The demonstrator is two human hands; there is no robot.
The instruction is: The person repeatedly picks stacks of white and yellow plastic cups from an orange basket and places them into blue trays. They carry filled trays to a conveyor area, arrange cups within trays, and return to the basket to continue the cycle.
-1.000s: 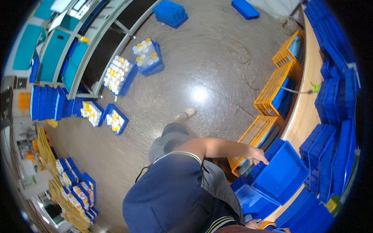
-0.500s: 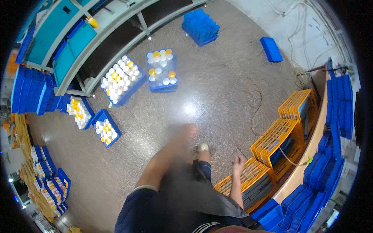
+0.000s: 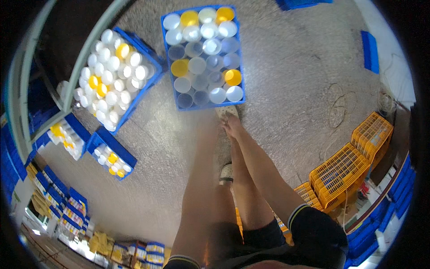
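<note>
Blue crate (image 3: 242, 67) flat on the grey floor, packed with upright bottles, caps mostly white, a few yellow; right hand (image 3: 231, 126) just below its near edge.

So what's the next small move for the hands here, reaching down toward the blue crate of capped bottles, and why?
Probably lower both hands a little further and close them on the near rim of the blue crate. The right hand is stretched out just short of that edge and looks empty; the left arm reaches alongside it. The left hand blurs at the crate edge, so contact is unclear.
</note>
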